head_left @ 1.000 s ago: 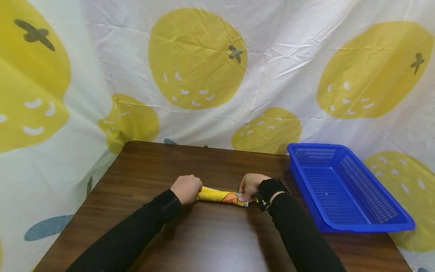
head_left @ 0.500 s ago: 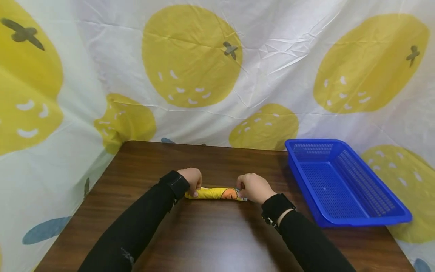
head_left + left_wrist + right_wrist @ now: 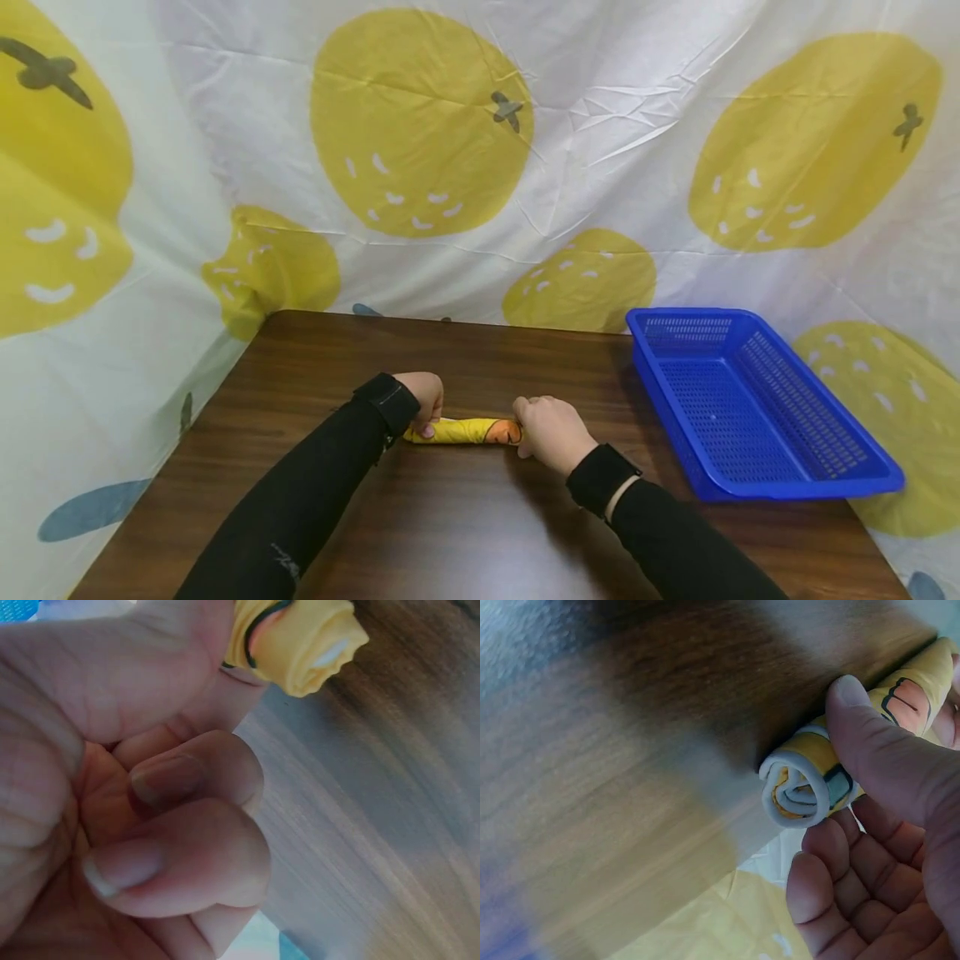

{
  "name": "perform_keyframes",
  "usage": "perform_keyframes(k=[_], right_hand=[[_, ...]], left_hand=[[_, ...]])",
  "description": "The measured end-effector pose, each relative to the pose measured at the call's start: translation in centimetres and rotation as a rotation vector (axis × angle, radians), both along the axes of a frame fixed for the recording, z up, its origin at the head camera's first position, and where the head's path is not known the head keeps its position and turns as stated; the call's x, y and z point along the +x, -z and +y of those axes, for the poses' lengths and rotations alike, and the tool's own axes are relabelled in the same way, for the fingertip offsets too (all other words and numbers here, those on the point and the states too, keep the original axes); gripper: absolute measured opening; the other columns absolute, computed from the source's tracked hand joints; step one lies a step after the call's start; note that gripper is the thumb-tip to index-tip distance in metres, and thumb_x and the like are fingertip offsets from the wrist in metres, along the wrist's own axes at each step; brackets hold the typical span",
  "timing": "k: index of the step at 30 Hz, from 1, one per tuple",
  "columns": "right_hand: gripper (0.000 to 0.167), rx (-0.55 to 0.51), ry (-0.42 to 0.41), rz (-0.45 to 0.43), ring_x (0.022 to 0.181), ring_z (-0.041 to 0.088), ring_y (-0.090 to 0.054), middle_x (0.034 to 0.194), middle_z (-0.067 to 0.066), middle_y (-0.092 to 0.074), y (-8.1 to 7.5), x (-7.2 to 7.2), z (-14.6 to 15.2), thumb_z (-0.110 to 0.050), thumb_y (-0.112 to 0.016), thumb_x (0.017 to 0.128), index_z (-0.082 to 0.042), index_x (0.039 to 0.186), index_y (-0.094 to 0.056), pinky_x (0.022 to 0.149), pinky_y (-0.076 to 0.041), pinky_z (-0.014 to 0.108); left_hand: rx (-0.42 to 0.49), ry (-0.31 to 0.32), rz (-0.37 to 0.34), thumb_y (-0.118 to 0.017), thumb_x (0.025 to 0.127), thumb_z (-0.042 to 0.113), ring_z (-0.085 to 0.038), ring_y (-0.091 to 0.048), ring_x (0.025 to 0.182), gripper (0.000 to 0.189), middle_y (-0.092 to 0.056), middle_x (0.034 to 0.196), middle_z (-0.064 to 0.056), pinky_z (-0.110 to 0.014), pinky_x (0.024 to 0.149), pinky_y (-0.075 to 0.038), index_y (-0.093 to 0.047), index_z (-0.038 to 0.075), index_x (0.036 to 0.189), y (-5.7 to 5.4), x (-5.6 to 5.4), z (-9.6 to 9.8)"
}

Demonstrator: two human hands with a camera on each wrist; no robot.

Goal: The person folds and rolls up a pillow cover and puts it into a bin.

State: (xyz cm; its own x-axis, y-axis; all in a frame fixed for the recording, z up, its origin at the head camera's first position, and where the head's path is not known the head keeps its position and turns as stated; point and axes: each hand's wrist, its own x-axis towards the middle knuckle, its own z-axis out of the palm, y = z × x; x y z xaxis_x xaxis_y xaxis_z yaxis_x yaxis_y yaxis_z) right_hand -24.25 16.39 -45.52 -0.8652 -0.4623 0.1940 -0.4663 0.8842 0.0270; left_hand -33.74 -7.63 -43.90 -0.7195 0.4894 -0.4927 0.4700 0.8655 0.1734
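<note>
A yellow cloth, rolled into a narrow tube with an orange cartoon print, lies across the middle of the table. My left hand pinches it near its left end, fingers curled. In the left wrist view that end of the roll sticks out past the thumb. At the other end my right hand grips the roll, thumb on one side and fingers on the other. The right wrist view shows the coiled layers with white edging at this end. In the head view the right hand hides it.
To the right stands a blue perforated plastic basket, beyond the right hand. The dark wooden table meets a hanging white curtain with yellow fruit prints at the back and sides.
My left hand has shifted, so the roll's left end now shows beyond it. The right hand has slid slightly left over the right end, covering its corner. The roll lies straighter.
</note>
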Motion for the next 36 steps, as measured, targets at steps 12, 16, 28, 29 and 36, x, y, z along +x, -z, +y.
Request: perform_keyframes(k=[12,16,28,29,36], right_hand=[[0.035,0.000,-0.001,-0.050,0.079,0.027,-0.072,0.079,0.005,-0.071,-0.1,-0.8,-0.2,-0.017,-0.100,0.072,-0.011,0.081,-0.067,0.075,-0.059,0.044],[0.033,0.048,0.015,-0.099,0.076,0.026,-0.070,0.076,0.005,-0.069,-0.5,-1.5,-0.3,-0.014,-0.097,0.076,-0.011,0.080,-0.065,0.072,-0.058,0.043],[0.019,0.033,0.110,-0.459,0.076,0.014,-0.060,0.084,-0.003,-0.070,-2.0,-5.3,0.0,-0.014,-0.094,0.082,-0.015,0.082,-0.075,0.074,-0.055,0.035],[0.018,0.023,0.116,-0.484,0.076,0.014,-0.060,0.084,-0.003,-0.070,-2.0,-5.4,0.0,-0.015,-0.093,0.082,-0.015,0.082,-0.075,0.074,-0.054,0.034],[0.018,0.029,0.117,-0.530,0.081,0.015,-0.063,0.088,-0.003,-0.073,-2.2,-6.0,0.1,-0.019,-0.094,0.082,-0.014,0.085,-0.077,0.078,-0.056,0.034]], left_hand=[[0.064,0.020,0.067,-0.093,0.083,0.014,-0.008,-0.047,0.066,0.032,-0.054,0.065,0.009,-0.021,0.062,-0.039,-0.064,0.015,0.067,1.0,-0.1,-0.9],[0.119,0.020,0.109,-0.093,0.082,0.015,-0.009,-0.051,0.069,0.029,-0.057,0.070,0.009,-0.022,0.065,-0.042,-0.067,0.015,0.070,1.3,0.2,-1.4],[0.350,-0.045,0.326,-0.091,0.084,0.031,-0.013,-0.054,0.069,0.026,-0.061,0.073,0.007,-0.031,0.064,-0.044,-0.071,0.020,0.074,1.8,2.5,-4.0],[0.357,-0.040,0.358,-0.092,0.083,0.030,-0.013,-0.055,0.068,0.025,-0.062,0.072,0.007,-0.032,0.064,-0.045,-0.071,0.020,0.073,1.8,2.9,-3.9],[0.284,0.098,0.680,-0.097,0.076,0.032,-0.011,-0.059,0.065,0.026,-0.069,0.071,0.007,-0.034,0.062,-0.052,-0.074,0.019,0.073,2.5,5.1,-3.4]])
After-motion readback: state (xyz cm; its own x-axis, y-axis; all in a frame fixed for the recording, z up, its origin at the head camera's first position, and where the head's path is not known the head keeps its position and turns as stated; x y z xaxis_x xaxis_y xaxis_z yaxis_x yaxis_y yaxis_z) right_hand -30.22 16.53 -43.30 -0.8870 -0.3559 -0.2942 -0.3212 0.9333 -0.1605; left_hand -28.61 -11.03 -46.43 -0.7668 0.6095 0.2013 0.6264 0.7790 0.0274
